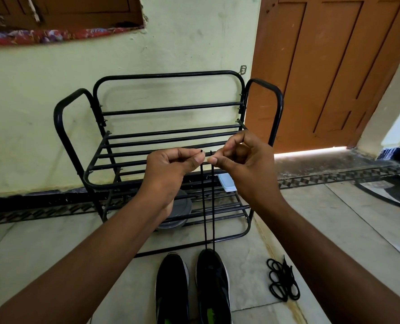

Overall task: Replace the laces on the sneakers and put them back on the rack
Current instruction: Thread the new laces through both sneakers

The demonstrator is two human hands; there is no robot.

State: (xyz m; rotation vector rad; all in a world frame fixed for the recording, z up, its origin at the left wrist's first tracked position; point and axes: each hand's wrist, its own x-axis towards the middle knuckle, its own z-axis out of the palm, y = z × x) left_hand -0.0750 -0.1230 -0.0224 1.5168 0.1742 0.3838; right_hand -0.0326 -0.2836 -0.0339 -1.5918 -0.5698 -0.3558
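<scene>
At the rack's top shelf, left hand (171, 164): is pinching one end of a black lace (204, 211) between thumb and forefinger, with the other fingers curling in.
Right hand (243, 164): is pinching the lace's other end the same way, hovering just beside the left hand in front of the rack's top shelf.
Lace: is running taut as two strands from the hands, down past the rack's front, into the right-side sneaker (214, 284).
Right-side sneaker: is standing on the floor (334, 218) just in front of the rack's foot, black, its toe pointing at the rack.
Left-side sneaker (172, 286): is sitting just beside the other one, also black and also facing the rack.
Spare laces (282, 280): are lying coiled in a black bundle on the floor, off the rack's right front corner.
Rack (171, 108): is standing against the pale green wall (42, 101), black tube frame, with the brown door (334, 66) just to its right.
Rack's lower shelf: is carrying a grey round dish (182, 206) and a white box (227, 183), both partly hidden.
</scene>
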